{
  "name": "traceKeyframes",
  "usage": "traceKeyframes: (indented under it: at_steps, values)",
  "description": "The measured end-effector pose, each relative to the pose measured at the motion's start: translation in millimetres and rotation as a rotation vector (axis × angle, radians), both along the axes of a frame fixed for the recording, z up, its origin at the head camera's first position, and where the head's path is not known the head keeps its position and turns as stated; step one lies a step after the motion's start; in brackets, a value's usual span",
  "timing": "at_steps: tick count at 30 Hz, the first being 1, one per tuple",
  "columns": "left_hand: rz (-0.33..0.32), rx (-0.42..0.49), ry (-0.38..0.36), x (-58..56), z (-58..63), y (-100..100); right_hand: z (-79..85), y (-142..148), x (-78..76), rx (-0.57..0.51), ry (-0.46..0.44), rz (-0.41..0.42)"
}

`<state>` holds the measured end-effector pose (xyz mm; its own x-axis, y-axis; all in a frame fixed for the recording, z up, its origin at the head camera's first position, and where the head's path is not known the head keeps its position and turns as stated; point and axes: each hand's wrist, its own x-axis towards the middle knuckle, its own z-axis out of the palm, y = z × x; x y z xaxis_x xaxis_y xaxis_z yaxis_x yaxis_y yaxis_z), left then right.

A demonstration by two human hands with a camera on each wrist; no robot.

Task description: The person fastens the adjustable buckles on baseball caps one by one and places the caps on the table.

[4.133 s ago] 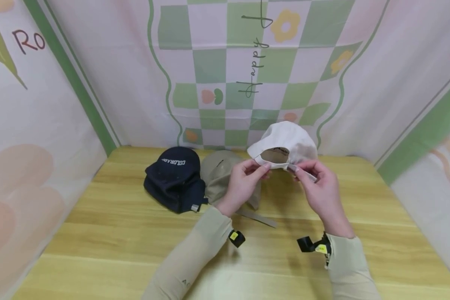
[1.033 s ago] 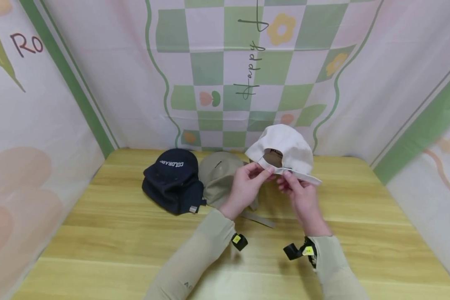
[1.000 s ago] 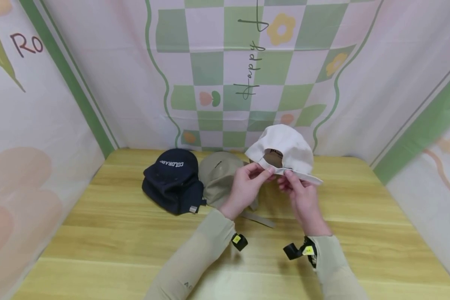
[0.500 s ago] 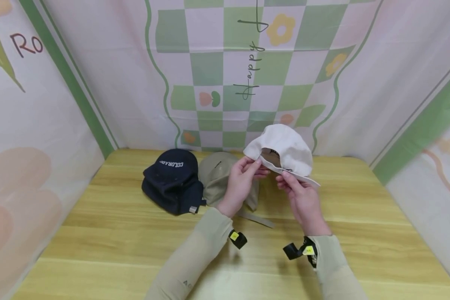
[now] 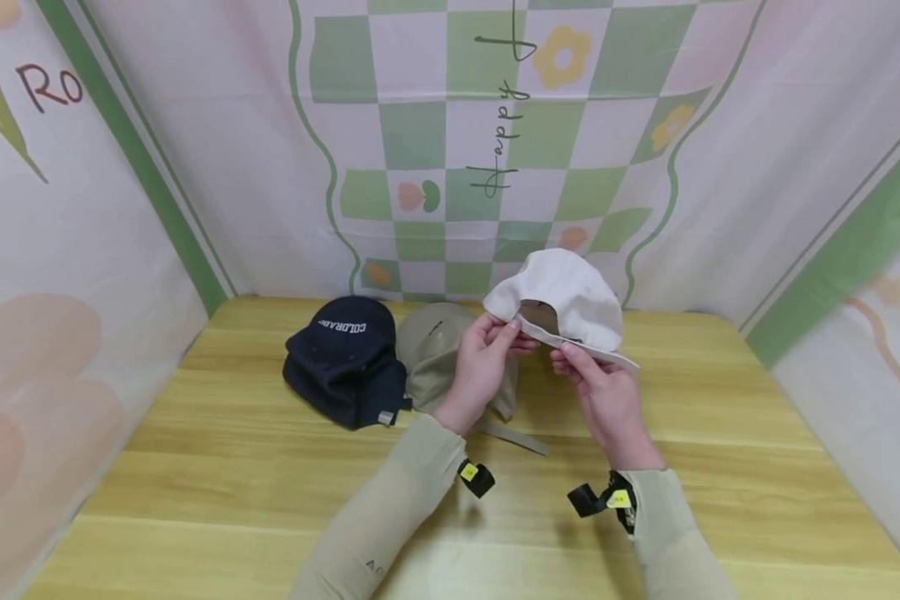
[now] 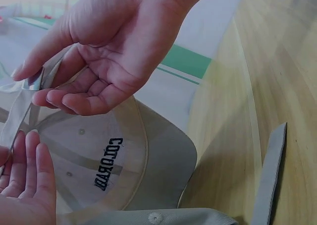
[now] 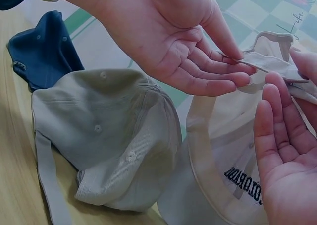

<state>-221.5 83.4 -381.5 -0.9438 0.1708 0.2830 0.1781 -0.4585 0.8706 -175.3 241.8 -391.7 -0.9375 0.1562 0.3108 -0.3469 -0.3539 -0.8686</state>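
Both hands hold a white baseball cap (image 5: 581, 292) up over the back right of the table, with its rear opening toward me. The left hand (image 5: 480, 358) pinches the left part of its back strap (image 5: 538, 333) between thumb and fingers. With thumb and fingertips the right hand (image 5: 606, 400) pinches the strap's right part, at a small metal buckle (image 6: 33, 81) seen in the left wrist view. Dark lettering (image 6: 109, 163) shows inside the crown. Between the hands the strap is stretched across the gap. The cap's brim is mostly behind the right hand in the head view.
A beige cap (image 5: 438, 333) lies left of the hands, its loose strap (image 5: 521, 438) trailing on the wooden table (image 5: 270, 517). Beside it sits a navy cap (image 5: 345, 350) with white lettering. Printed cloth walls (image 5: 262, 192) stand close behind and at both sides.
Compared with the oldest frame, my right hand has moved left and the cap has turned. Over the last second my left hand has slid left along the strap, widening the gap between the hands.
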Motion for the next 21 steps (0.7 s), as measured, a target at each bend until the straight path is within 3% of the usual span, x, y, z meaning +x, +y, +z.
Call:
traceKeyframes:
  at_steps: [21]
  values:
    - [-0.003,0.0,0.016,-0.2,0.0,-0.6,1.2,-2.8,-1.2,-0.015,0.034,-0.028]
